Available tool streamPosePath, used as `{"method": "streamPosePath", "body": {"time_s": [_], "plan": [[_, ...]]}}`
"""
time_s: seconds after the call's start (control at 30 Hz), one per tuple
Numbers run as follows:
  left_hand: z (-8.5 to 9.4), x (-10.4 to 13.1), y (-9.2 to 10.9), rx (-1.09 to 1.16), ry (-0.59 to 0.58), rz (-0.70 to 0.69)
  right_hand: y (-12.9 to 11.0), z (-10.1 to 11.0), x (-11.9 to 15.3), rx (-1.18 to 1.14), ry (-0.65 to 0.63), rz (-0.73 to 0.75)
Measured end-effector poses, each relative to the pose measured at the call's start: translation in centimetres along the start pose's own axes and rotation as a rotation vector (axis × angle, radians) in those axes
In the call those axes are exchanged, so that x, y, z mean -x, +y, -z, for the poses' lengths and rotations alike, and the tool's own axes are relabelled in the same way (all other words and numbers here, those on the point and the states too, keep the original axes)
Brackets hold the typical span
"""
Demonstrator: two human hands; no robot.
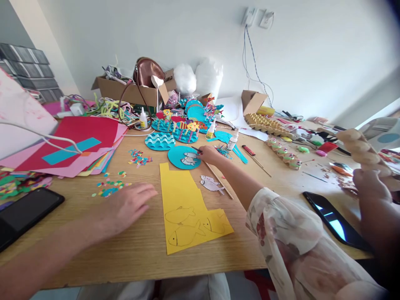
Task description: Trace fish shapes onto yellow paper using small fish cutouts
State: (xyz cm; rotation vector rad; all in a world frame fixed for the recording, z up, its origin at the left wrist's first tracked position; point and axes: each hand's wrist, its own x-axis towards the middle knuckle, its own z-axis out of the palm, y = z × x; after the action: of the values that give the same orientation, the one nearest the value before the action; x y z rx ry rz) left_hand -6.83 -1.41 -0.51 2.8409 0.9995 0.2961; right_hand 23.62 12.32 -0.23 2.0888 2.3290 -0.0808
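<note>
My right hand [208,154] reaches across the table, its fingers pinched on a slim dark stick-like thing [196,149], perhaps a pen; most of it is hidden. Right beside those fingers, small paper fish [189,158] with dark outlines lie on a blue paper disc [175,157]. My left hand [126,207] hovers low over the table or rests on it, fingers stretched out and holding nothing. Yellow paper [179,187] with pencil-drawn fish lies between my arms. Two cut-out white fish [211,184] lie beside a wooden stick [220,181].
Confetti dots [112,187], a phone [28,210] and coloured paper sheets [90,141] lie leftward. Glue bottles [232,141] and decorated blue discs [160,141] stand behind. At right, another person's hand [371,183] holds an egg-carton strip [364,152] near a second phone [334,221].
</note>
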Motion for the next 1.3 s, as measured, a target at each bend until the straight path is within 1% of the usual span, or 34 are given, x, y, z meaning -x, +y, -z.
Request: {"method": "streamPosePath", "body": {"time_s": [0.1, 0.2, 0.33, 0.5, 0.57, 0.63, 0.7, 0.73, 0.8, 0.87, 0.9, 0.97, 1.0, 1.1, 1.2, 1.3], "plan": [[-0.8, -0.9, 2.3, 0.007, -0.035, -0.073, 0.1, -0.2, -0.5, 0.011, -0.012, 0.002], [-1.4, -1.5, 3.3, 0.018, -0.09, -0.084, 0.2, -0.2, -0.7, 0.008, -0.015, 0.004], [-1.6, -1.7, 3.2, 0.059, -0.104, -0.057, 0.1, -0.3, -0.6, -0.021, 0.007, -0.012], [-2.0, -1.4, 3.0, 0.076, -0.103, -0.032, 0.0, -0.2, 0.2, -0.106, 0.075, -0.033], [-2.1, -1.3, 3.0, 0.065, -0.12, -0.027, 0.1, 0.5, 0.7, -0.149, 0.117, -0.04], [-2.1, -1.2, 3.0, 0.054, -0.131, -0.025, 0.3, 1.5, 1.5, -0.197, 0.17, -0.043], [-2.1, -1.1, 2.8, 0.052, -0.109, -0.035, 0.5, 2.9, 2.9, -0.25, 0.212, -0.027], [-2.0, -1.0, 2.6, 0.056, -0.08, -0.043, 0.4, 3.6, 3.9, -0.281, 0.212, -0.009], [-1.7, -1.0, 2.1, 0.075, 0.009, -0.057, -0.2, 4.7, 6.3, -0.363, 0.17, 0.045], [-1.1, -1.0, 1.6, 0.094, 0.099, -0.056, -1.3, 5.1, 8.9, -0.63, -0.001, 0.131], [-0.8, -1.0, 1.4, 0.102, 0.129, -0.046, -2.0, 5.0, 10.1, -0.718, -0.097, 0.152], [-0.4, -1.1, 1.2, 0.12, 0.17, -0.039, -3.4, 4.3, 12.0, -0.806, -0.269, 0.155], [-0.2, -1.1, 1.2, 0.129, 0.183, -0.045, -4.1, 3.8, 12.6, -0.824, -0.322, 0.137], [-0.5, -1.4, 1.5, 0.156, 0.217, -0.091, -5.4, 2.1, 13.1, -0.875, -0.387, 0.107], [-1.2, -1.5, 1.9, 0.182, 0.241, -0.119, -5.9, 0.8, 12.5, -0.879, -0.381, 0.101], [-2.0, -1.6, 2.0, 0.196, 0.248, -0.145, -6.0, -0.1, 11.9, -0.809, -0.356, 0.118]]}}
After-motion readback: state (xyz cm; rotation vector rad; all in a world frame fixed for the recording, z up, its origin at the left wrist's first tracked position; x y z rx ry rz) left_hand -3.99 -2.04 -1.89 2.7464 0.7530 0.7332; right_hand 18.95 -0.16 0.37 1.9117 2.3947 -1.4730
